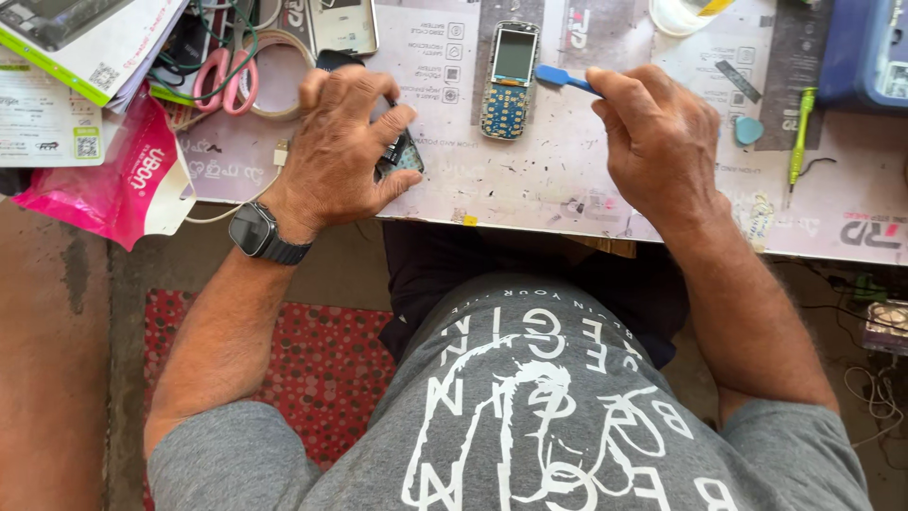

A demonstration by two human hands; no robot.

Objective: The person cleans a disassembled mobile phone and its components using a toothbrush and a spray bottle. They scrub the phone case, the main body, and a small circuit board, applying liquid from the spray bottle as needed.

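The left hand (342,147) rests on the worktop (530,189), its fingers (392,123) curled and clamped on a small dark part (402,156) that peeks out beneath them. The right hand (657,142), to the right, has its fingers closed together on a blue brush (558,78) whose head points left toward an opened phone (509,80) lying bare between the two hands, a little farther off. Far left lie pink scissors (227,80) and a tape roll (274,76); a green pen (802,132) sits at far right.
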